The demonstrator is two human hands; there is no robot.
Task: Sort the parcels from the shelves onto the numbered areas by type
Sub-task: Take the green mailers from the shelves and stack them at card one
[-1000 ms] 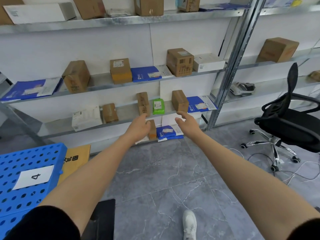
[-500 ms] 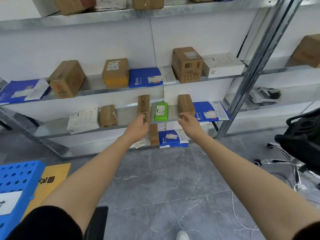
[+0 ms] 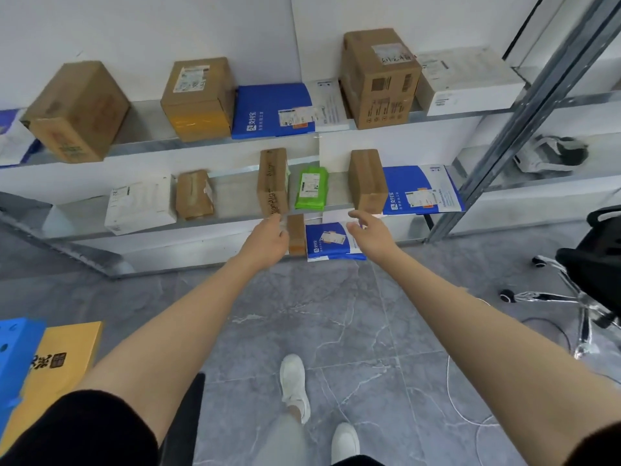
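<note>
Both arms stretched straight out at the middle shelf [image 3: 235, 196]. Left hand [image 3: 268, 238]: fingers point forward, holding nothing, tips at the lower front edge of the narrow brown box [image 3: 273, 183]; contact unclear. Right hand [image 3: 371, 232]: fingers loosely spread, empty, just below the squat brown box [image 3: 368, 183]. Green packet [image 3: 311, 188] lies flat between the two boxes, above the gap between the hands. Same shelf also carries a white box [image 3: 141, 203] and a blue envelope [image 3: 420, 193].
</note>
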